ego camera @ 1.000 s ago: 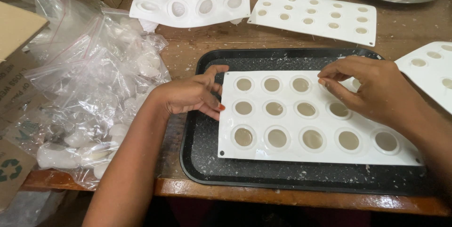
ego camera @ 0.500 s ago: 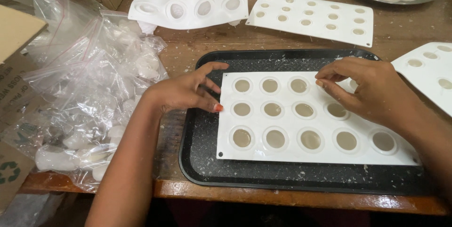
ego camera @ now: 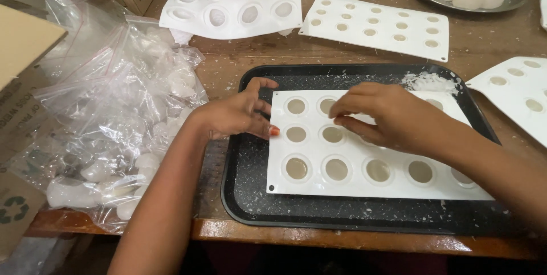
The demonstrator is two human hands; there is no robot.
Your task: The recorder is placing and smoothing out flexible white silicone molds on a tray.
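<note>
So the white silicone mould sheet with round filled cavities (ego camera: 364,155) sits flat in a black rectangular tray (ego camera: 245,195) on the wooden worktop (ego camera: 484,41). Left hand (ego camera: 236,115) rests open-fingered on the mould's left edge, gripping nothing. Right hand (ego camera: 393,118) lies loosely curled over the upper cavities, fingertips pressing down. Clear plastic bags of white pieces (ego camera: 114,127) are piled on the left.

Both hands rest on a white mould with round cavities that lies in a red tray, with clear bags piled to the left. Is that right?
Not quite: the tray is black, not red, as the head view shows. The rest holds. The left hand and right hand rest on the white mould with round cavities, which lies in that tray, and the clear bags are piled to the left.
</note>
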